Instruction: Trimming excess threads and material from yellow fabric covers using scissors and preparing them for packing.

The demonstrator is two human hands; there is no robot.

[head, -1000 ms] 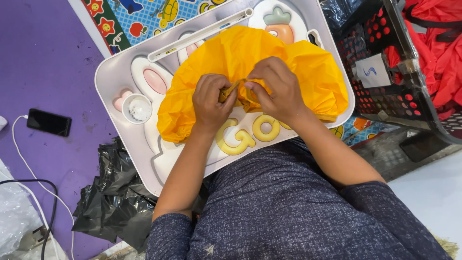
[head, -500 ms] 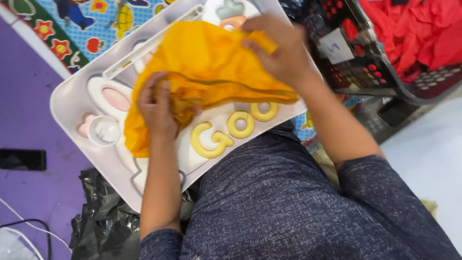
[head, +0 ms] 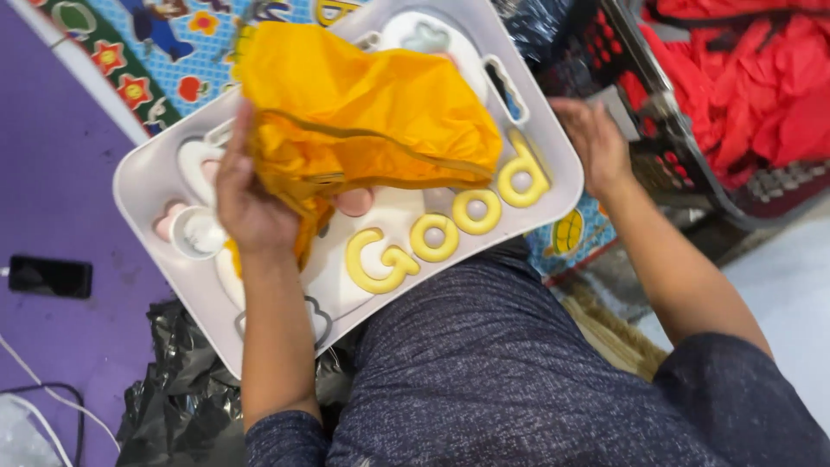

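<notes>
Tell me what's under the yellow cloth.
Under the yellow cloth lies a white tray with raised yellow letters showing below it. The left hand holds the cloth. What the cloth covers is hidden.

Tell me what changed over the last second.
The right hand let go of the yellow cloth and moved right toward the black crate. The left hand now holds the cloth alone, bunched. The white tray stays on the lap.
</notes>
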